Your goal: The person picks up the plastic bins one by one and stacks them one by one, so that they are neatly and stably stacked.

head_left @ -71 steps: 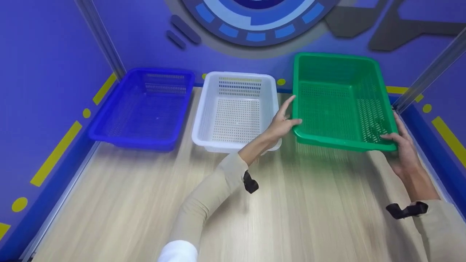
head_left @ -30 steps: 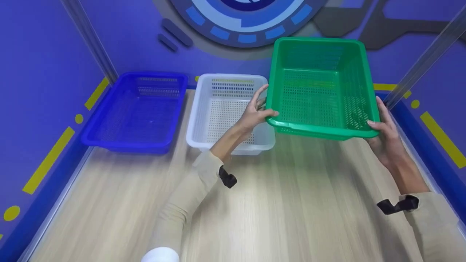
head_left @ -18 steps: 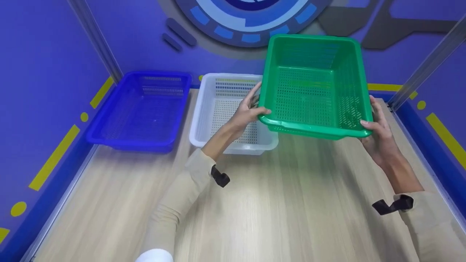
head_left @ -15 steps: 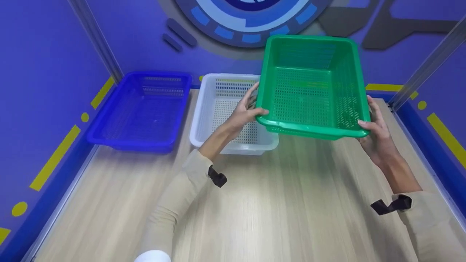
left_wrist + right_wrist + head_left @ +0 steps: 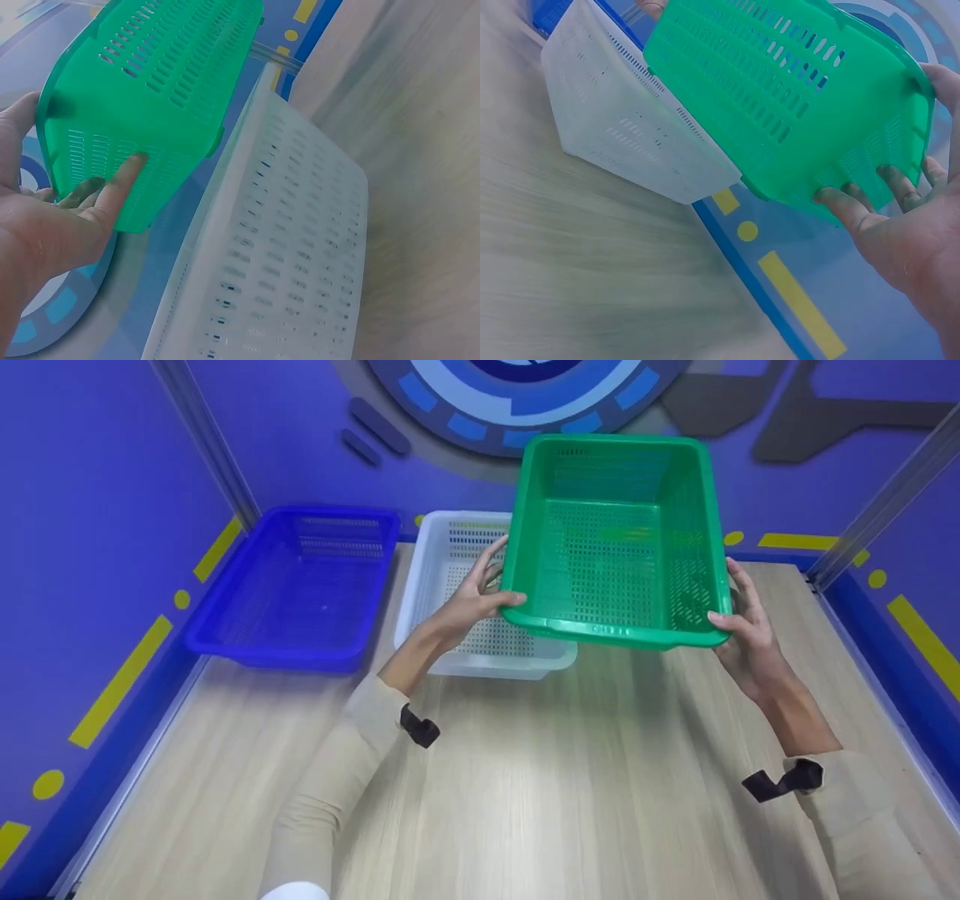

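A green plastic basket hangs in the air between both hands, partly over the white basket. My left hand grips its left side, thumb over the rim and fingers against the outer wall. On the opposite side my right hand holds the rim the same way. In the left wrist view the green basket is above the white basket. From the right wrist view, fingers press the outer wall of the green basket. Its inside shows nothing in it.
A blue basket stands on the wooden table at the back left. Blue printed walls close the sides and back, with metal posts at the corners.
Both hands have lifted the green basket off the table at the right and carried it leftward. It now overlaps the white basket's right part in the head view. Blue and white baskets stay in place.
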{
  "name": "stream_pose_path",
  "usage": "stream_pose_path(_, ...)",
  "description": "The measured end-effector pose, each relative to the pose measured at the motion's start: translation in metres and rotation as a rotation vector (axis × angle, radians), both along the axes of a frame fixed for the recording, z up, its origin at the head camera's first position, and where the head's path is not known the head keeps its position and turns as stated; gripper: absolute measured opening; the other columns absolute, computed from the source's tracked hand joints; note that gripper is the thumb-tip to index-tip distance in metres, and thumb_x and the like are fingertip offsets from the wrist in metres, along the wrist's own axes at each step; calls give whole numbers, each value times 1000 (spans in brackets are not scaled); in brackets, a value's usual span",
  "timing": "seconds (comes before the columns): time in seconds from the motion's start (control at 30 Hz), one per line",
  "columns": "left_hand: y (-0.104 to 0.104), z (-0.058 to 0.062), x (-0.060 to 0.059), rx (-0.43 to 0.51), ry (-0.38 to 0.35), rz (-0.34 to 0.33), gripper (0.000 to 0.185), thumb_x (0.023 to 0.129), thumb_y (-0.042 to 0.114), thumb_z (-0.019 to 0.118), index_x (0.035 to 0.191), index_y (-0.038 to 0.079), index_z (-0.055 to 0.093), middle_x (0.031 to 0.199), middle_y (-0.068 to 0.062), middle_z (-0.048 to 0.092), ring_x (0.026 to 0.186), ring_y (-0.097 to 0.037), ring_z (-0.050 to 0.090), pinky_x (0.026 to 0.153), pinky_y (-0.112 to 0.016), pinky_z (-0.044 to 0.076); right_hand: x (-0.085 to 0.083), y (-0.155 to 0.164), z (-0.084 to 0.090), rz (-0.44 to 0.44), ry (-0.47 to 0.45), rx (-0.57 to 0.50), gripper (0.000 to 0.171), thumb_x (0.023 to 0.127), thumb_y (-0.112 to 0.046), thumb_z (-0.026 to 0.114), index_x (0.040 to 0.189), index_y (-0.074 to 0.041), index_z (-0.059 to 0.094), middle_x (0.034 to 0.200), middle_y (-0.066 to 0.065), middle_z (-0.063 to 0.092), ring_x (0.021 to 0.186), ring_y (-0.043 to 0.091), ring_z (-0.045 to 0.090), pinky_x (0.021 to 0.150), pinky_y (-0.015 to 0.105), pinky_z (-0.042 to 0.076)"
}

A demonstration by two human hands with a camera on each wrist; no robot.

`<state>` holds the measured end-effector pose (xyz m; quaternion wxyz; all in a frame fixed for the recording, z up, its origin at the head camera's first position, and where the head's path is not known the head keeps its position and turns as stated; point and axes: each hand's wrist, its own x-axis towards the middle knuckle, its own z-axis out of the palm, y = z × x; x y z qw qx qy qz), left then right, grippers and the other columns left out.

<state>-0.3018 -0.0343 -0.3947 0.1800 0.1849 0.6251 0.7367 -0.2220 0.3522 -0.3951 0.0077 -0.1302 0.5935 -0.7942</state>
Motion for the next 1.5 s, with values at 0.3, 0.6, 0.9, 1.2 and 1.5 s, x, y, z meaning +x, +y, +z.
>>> stream_pose_path(0.3,-22,0,5,-28,33,25,98,92,13,72,164,38,11,171,-8,17,151,-34,37,111,-59,44,-9,-14,-3,34,-4,18,76,103,-3,45,165,-28,8,162,3,17,140,23,36,102,26,54)
stream_pose_path(0.6,-37,-1,7,-20,41,43,100,92,10,72,165,35,9,170,-6,21,149,-35,39,110,-57,47,-13,-26,-3,55,-1,25,78,102,-2,47,165,-26,8,163,4,17,142,25,33,103,26,52)
stream_pose_path(0.9,-51,-3,9,-40,25,75,97,93,11,71,164,40,12,173,-4,12,156,-30,25,111,-54,42,-20,-42,-12,58,-13,-28,80,101,-1,48,166,-25,6,162,3,20,142,25,33,104,26,52)
stream_pose_path(1.2,-64,-5,10,-16,44,101,96,93,10,72,165,35,13,170,-7,21,150,-28,38,108,-48,49,-24,-56,-17,55,3,-45,79,100,-2,49,165,-27,11,165,2,21,143,24,34,105,27,51)
stream_pose_path(1.5,-84,-14,15,-7,15,154,93,93,10,71,165,32,16,170,-7,26,146,-29,44,112,-47,47,-31,-77,-26,85,-17,-24,77,102,-10,49,165,-30,10,168,3,16,148,26,30,108,29,51)
